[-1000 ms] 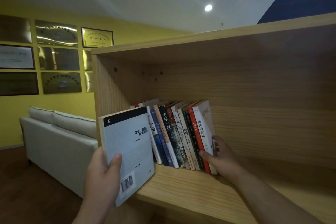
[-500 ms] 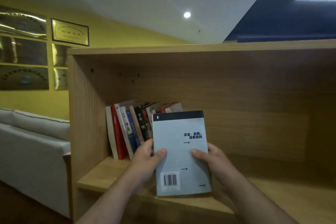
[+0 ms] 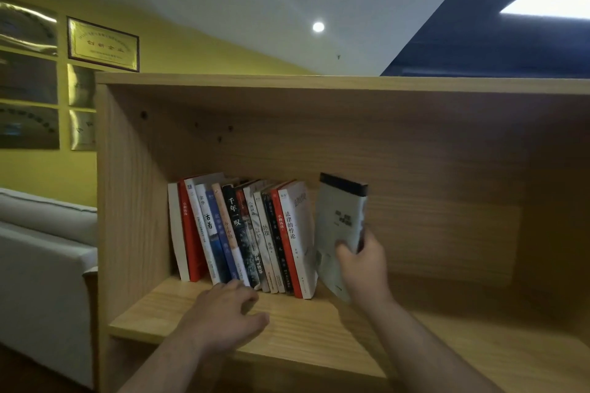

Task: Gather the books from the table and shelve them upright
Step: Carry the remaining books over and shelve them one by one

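Shelving of my grey book (image 3: 340, 226) at the right end of the row, on the wooden bookshelf (image 3: 134, 201).

Bookshelf first: its board (image 3: 303, 322) is bare to the right, so that is where the next book belongs. The row of books (image 3: 242, 233) leans left against the side wall, and the white-spined book (image 3: 297, 233) ends it. My right hand (image 3: 364, 268) grips the grey book low by its spine, thumb across the cover. It is tipped so the bottom edge can meet the board just beside the white one. My left hand (image 3: 223, 313) holds nothing, fingers loosely bent at the foot of the row, I judge to steady it; actual touch I cannot tell.
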The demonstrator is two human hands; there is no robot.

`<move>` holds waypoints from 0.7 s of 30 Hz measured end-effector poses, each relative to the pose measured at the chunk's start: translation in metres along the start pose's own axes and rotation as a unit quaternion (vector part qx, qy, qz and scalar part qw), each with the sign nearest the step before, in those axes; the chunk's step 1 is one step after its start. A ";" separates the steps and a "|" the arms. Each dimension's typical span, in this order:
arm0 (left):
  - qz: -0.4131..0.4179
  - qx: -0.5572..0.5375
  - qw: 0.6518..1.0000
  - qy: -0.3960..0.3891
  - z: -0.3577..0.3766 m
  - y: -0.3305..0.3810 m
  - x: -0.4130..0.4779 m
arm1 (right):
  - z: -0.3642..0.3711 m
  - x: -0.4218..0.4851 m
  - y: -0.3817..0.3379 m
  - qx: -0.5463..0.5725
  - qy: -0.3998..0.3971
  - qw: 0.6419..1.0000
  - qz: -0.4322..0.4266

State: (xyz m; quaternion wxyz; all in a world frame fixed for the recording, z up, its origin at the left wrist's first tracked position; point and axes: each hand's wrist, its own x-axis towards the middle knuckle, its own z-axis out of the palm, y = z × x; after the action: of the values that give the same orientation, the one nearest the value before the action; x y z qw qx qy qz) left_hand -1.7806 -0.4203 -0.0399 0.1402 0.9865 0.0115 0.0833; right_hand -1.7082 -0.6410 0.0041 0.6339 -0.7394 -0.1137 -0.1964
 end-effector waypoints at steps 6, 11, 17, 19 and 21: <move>-0.002 -0.002 1.000 -0.003 0.002 -0.003 0.005 | 0.043 0.006 0.012 -0.034 -0.091 0.995 0.013; 0.000 0.007 1.000 -0.006 0.005 -0.005 0.009 | 0.033 0.021 0.029 -0.014 -0.202 0.970 0.135; -0.003 0.004 1.000 -0.016 0.006 -0.005 0.010 | 0.037 0.032 0.050 0.025 -0.299 0.942 0.152; -0.006 0.005 1.000 -0.012 0.005 -0.003 0.010 | 0.045 0.030 0.052 0.028 -0.268 0.956 0.115; -0.009 0.004 1.000 -0.007 0.004 -0.001 0.009 | 0.050 0.030 0.055 -0.002 -0.239 0.968 0.080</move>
State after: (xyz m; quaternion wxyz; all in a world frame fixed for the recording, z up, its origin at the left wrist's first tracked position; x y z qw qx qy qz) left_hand -1.7711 -0.4205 -0.0427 0.1372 0.9875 0.0200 0.0755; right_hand -1.6511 -0.6033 -0.0383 0.6004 -0.7729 -0.2020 0.0371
